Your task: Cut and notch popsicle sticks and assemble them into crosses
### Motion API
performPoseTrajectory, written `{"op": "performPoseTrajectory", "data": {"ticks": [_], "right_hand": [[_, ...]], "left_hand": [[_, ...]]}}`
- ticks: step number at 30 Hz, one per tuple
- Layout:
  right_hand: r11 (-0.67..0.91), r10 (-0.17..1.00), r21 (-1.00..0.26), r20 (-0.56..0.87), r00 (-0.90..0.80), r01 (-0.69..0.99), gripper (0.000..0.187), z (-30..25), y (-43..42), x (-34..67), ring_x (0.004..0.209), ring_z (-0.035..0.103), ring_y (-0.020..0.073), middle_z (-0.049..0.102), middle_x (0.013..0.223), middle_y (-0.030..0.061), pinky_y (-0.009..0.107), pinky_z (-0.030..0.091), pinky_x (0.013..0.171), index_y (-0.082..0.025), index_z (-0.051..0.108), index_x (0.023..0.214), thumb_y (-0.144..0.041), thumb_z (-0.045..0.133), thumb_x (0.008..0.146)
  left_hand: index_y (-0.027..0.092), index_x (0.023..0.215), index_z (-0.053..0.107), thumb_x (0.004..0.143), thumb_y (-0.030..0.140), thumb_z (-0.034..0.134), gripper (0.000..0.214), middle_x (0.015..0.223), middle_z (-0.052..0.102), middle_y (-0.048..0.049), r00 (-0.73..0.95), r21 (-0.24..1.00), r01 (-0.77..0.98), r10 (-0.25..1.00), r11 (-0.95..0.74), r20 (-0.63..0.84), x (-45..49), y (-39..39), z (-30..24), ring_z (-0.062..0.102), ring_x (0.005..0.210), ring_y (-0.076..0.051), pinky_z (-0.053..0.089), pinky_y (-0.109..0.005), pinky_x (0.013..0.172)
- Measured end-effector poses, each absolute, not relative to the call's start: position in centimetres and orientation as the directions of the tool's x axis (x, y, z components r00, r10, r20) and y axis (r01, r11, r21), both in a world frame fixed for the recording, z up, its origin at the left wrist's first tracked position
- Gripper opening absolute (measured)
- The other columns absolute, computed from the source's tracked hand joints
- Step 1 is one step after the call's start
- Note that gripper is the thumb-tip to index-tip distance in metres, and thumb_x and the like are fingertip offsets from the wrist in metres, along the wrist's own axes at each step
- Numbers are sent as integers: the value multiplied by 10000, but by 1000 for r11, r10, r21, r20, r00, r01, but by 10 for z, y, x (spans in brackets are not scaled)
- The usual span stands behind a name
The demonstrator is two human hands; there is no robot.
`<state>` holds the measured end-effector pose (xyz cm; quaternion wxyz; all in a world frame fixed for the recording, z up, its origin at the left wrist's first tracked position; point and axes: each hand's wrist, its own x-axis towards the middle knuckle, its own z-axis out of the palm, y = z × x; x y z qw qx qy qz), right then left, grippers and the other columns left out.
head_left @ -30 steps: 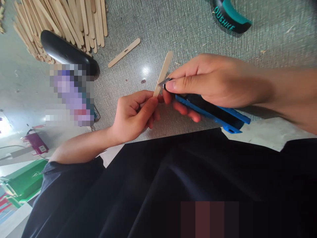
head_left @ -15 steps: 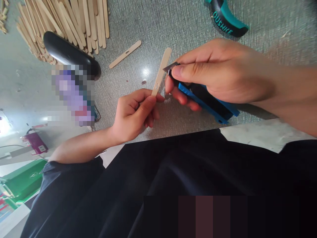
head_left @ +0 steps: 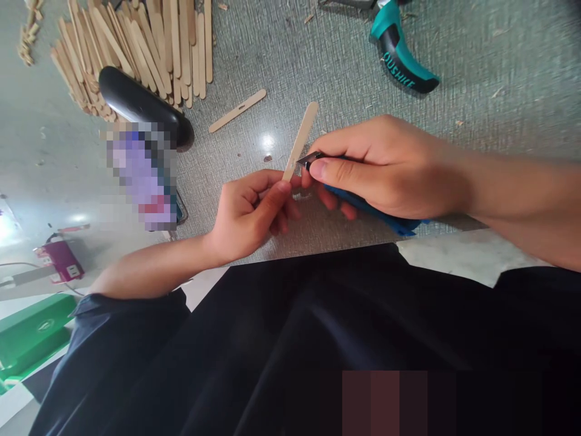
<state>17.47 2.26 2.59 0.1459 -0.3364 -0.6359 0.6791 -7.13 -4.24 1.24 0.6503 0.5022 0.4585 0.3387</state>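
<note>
Over tabletop (head_left: 308,60): one knife (head_left: 391,221), one stick (head_left: 303,136).

Pale tan on the held stick (head_left: 302,134), blue on the knife (head_left: 373,209). Streaked grey across the bench (head_left: 276,54), teal-and-black on the handle (head_left: 399,54).

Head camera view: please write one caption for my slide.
Left hand grips a wooden stick; right hand holds a blue cutter, blade close to the stick's small hole.

Right hand (head_left: 385,172) shifted, knife blade (head_left: 310,159) nearer the slot (head_left: 291,163) in the stick (head_left: 304,131); more of teal-handled tool (head_left: 397,54) showing
</note>
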Motion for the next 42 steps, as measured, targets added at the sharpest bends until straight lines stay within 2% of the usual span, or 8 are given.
{"op": "performPoseTrajectory", "data": {"ticks": [8,14,19,28,32,34,38,42], "right_hand": [[-187,649,-960,-279,-708,207,319,13,23,171,487,650,87,719,687,-29,209,436,443,-176,771,927,-238,645,1214],[-254,587,-921,-389,-710,295,321,23,26,171,502,644,114,723,698,3,249,444,449,-178,775,885,-286,720,1182],[-283,594,-919,-393,-702,275,320,22,27,170,515,595,95,699,701,-6,260,407,479,-178,768,852,-313,805,1140],[-161,602,-945,-322,-730,285,336,16,25,180,565,599,72,716,751,-17,235,418,525,-178,774,899,-323,725,1198],[-134,597,-941,-327,-732,311,322,23,23,179,540,602,48,707,716,-60,209,414,520,-183,791,937,-265,660,1220],[-109,578,-937,-330,-746,331,320,27,23,178,531,597,33,698,693,-90,193,401,516,-192,802,940,-214,637,1213],[-58,650,-932,-307,-695,357,295,36,19,177,543,578,13,677,703,-111,170,413,546,-207,837,975,-140,643,1187],[-98,598,-934,-331,-730,343,281,38,17,176,514,578,10,673,699,-117,154,423,526,-217,830,946,-109,672,1152]], "left_hand": [[208,1006,812,1094,724,806,524,782,826,-30,313,965,68,913,254,-262,-69,-44,12,724,531,-127,574,-248,463],[203,1026,817,1145,645,774,459,779,813,-25,321,975,58,921,215,-222,-68,-46,10,737,557,-120,604,-235,496],[202,981,827,1110,677,811,493,745,782,-12,342,969,44,907,244,-244,-69,-43,14,707,526,-107,583,-226,477],[185,927,799,1063,757,829,589,661,728,2,369,955,46,884,292,-288,-72,-38,16,614,449,-83,462,-196,413],[190,913,786,1058,756,835,586,646,710,11,382,959,50,882,279,-276,-71,-38,16,591,438,-78,449,-196,412],[194,904,782,1063,723,849,556,644,705,14,398,960,41,877,277,-269,-71,-37,16,587,439,-76,449,-197,415],[206,880,769,1063,726,844,557,644,700,10,427,956,55,859,288,-283,-72,-34,17,569,436,-82,444,-218,409],[208,866,760,1046,763,843,590,636,696,11,447,955,87,846,282,-291,-72,-33,19,559,430,-86,453,-230,409]]}}
